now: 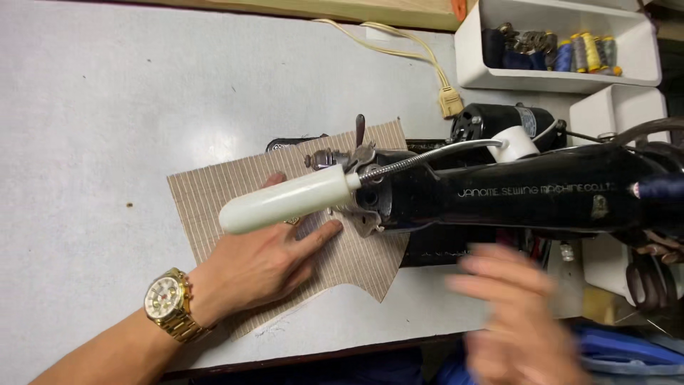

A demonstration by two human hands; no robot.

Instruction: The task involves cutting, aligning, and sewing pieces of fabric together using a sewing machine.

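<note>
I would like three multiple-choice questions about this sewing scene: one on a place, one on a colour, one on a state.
1. Where does the left hand rest?
A. on the striped fabric
B. in the white bin
C. on the power cord

2. What colour is the sewing machine?
A. white
B. black
C. green

3. How does the right hand appear?
A. sharp, gripping scissors
B. blurred, holding nothing visible
C. flat on the fabric

Answers: 1 A, the palm lies flat on the cloth; 2 B, its body is glossy black; 3 B, it is smeared below the machine.
</note>
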